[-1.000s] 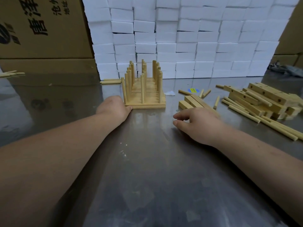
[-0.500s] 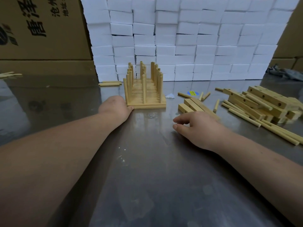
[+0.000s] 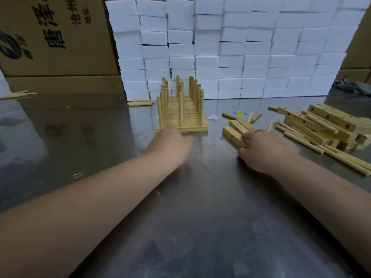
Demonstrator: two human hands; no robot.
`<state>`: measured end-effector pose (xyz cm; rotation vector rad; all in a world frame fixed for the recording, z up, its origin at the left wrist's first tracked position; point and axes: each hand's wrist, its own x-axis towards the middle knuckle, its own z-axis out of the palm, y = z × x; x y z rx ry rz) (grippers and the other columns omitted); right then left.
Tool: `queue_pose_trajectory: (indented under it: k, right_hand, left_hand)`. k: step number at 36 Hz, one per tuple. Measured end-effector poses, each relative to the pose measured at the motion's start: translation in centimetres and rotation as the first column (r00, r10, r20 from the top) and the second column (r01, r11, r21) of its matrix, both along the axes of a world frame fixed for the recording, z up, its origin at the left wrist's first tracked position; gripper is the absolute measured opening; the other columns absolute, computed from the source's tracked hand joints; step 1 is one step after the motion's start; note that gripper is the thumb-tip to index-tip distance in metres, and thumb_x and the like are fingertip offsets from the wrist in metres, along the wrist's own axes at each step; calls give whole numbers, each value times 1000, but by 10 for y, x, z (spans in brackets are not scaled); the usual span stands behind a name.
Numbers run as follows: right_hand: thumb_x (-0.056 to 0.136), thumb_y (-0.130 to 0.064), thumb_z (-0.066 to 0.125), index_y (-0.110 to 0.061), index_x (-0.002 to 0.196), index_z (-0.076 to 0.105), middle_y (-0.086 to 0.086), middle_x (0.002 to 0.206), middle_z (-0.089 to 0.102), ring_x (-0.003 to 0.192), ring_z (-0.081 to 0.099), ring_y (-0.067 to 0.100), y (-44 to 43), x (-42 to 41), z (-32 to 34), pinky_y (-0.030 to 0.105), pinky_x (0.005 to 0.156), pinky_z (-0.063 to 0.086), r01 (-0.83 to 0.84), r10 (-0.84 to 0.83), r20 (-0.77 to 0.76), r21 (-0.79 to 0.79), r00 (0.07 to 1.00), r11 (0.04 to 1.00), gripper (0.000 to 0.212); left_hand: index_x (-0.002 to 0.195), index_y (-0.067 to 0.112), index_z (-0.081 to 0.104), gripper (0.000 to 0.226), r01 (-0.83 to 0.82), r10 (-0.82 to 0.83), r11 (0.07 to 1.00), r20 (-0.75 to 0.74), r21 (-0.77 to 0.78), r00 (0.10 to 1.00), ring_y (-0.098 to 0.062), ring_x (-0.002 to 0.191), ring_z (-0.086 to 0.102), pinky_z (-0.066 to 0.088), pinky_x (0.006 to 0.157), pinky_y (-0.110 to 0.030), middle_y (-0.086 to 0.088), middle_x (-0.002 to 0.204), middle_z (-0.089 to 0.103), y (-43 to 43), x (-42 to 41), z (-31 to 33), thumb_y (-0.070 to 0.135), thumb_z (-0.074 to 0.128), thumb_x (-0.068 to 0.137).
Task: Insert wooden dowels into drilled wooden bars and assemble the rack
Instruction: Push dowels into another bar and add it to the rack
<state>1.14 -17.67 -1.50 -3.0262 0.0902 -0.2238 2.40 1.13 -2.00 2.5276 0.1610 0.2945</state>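
The assembled wooden rack (image 3: 192, 128), a flat base with several upright dowels, stands at the table's middle. My left hand (image 3: 170, 143) lies on the table right in front of the rack's near edge, fingers relaxed and holding nothing. Two drilled wooden bars (image 3: 230, 132) lie side by side to the right of the rack. My right hand (image 3: 265, 149) reaches over them, with its fingers on top of the near bar and its thumb at that bar's near end. A pile of drilled bars (image 3: 329, 119) and long dowels (image 3: 301, 140) lies at the right.
A wall of white foam blocks (image 3: 241, 47) closes off the back. Cardboard boxes (image 3: 52, 37) stand at the back left. Loose short dowels (image 3: 140, 102) lie behind the rack on the left, and more (image 3: 255, 117) by a yellow sticker (image 3: 240, 113). The steel table (image 3: 190, 217) stretches toward me.
My left hand slid right from the rack's left corner to its front edge. My right hand moved forward from the bare table onto the two drilled bars.
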Motion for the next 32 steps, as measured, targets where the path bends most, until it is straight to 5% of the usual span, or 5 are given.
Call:
queue_pose_trajectory:
  k: [9, 17, 22, 26, 32]
  right_hand:
    - [90, -25, 50, -23, 128, 52, 5, 127, 53, 113, 50, 25, 7, -6, 1, 29, 81, 38, -136, 133, 32, 104, 991, 985, 38]
    - [90, -37, 47, -33, 116, 61, -7, 110, 63, 90, 53, 14, 8, -4, -7, 23, 65, 36, -265, 216, 189, 292, 958, 919, 30]
    - [89, -17, 40, -26, 122, 59, 2, 130, 55, 115, 51, 23, -11, 8, 1, 31, 90, 40, -91, -11, 278, 351, 961, 932, 39]
    - [93, -17, 36, -28, 128, 54, -2, 146, 36, 129, 37, 25, -18, 15, -4, 35, 105, 32, -32, 31, 4, 202, 999, 979, 41]
    - [91, -16, 41, -18, 106, 67, 7, 111, 62, 88, 54, 26, -20, 17, -3, 27, 67, 39, 52, -69, 73, 209, 995, 977, 30]
  left_hand:
    - [136, 24, 42, 45, 297, -296, 932, -38, 209, 954, -26, 125, 36, 34, 95, -34, -4, 135, 40, -44, -35, -12, 34, 44, 91]
    - [145, 37, 22, 61, 419, -431, 886, 21, 199, 902, -24, 128, 29, 30, 102, -39, 3, 140, 35, -41, -32, -22, 37, 45, 88]
    - [146, 39, 21, 65, 454, -456, 856, -52, 249, 888, -21, 134, 23, 25, 105, -38, 7, 148, 28, -39, -32, -22, 46, 44, 86]
    - [138, 39, 36, 54, 451, -454, 858, -47, 245, 890, -18, 132, 27, 25, 104, -37, 8, 144, 34, -40, -35, -21, 54, 42, 87]
    - [111, 34, 51, 32, 413, -419, 899, 15, 146, 908, -19, 110, 45, 36, 88, -35, 6, 114, 51, -37, -38, -19, 55, 45, 88]
